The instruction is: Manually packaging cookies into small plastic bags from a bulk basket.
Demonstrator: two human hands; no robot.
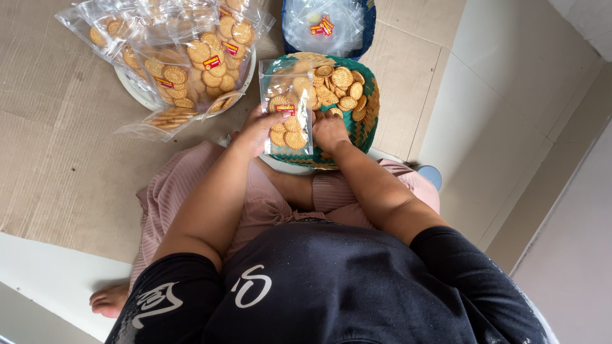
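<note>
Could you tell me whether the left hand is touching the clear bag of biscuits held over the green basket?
Touching. The head view shows the left hand gripping the left edge of the clear bag, its thumb lying across the front.

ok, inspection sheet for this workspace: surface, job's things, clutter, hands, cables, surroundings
surface: beige mat on a pale tiled floor.
job's things: clear biscuit bag, partly filled; green woven basket of loose round biscuits.
clutter: filled bags heaped on a white plate; blue basket holding clear bags.
hands: left hand holds the bag; right hand at the bag's edge, over the basket.
cables: nothing seen.
surroundings: person seated on the floor, bare foot showing.
</note>
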